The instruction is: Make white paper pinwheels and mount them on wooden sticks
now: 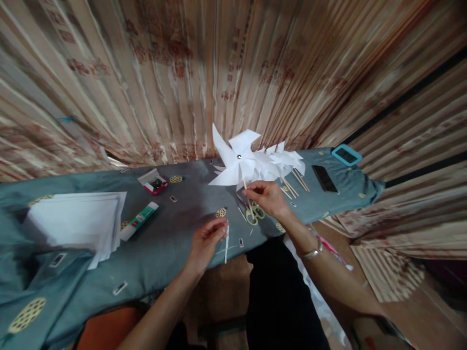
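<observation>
My right hand point(265, 197) pinches the thin wooden stick of a white paper pinwheel point(237, 163), which it holds up above the table. A small shiny pin shows at the pinwheel's middle. Below that hand lie scissors point(251, 217) with yellow-green handles, partly behind the stick. In my left hand point(208, 240), fingers closed, is a narrow white paper strip point(226, 248) that hangs down near the table's front edge. Behind the raised pinwheel, several more white pinwheels point(288, 160) lie overlapping, their wooden sticks point(292, 187) pointing toward me.
A stack of white paper point(76, 218) lies at the left, beside a green-and-white box point(140, 221). A small red-and-white box point(153, 182) with dark contents sits behind. At the right are a phone point(324, 179) and a blue-framed digital timer point(346, 155). Curtains point(164, 73) hang behind the cloth-covered table.
</observation>
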The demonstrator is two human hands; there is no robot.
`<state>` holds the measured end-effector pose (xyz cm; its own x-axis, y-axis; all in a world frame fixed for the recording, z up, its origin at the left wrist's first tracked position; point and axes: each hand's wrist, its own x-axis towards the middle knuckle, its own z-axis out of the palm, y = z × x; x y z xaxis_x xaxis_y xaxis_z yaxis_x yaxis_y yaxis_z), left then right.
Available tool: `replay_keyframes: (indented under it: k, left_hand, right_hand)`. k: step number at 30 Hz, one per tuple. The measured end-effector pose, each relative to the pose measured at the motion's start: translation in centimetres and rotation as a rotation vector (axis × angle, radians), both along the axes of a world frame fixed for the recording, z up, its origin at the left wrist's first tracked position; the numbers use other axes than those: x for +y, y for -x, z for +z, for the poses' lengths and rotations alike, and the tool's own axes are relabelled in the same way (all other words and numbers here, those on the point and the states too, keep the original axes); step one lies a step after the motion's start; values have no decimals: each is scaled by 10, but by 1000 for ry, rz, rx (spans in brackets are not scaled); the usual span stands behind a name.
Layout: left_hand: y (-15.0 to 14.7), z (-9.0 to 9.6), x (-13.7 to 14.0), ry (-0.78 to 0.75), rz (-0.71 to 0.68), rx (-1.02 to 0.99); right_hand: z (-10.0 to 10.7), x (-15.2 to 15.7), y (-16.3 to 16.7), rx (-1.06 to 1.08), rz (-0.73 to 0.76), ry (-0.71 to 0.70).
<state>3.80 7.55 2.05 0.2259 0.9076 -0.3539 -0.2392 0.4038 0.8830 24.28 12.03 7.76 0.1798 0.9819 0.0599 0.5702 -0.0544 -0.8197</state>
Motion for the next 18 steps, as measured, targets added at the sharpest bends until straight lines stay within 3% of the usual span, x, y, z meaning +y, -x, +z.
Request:
replay_keyframes:
  k: [8, 18]
  left_hand:
    - [-1, 3, 2, 15, -4, 19]
    - [-2, 2, 1, 24, 2, -5]
  right_hand:
    - [-11, 18, -14, -378, 35, 219]
    - [-13, 25, -1, -490, 54, 319]
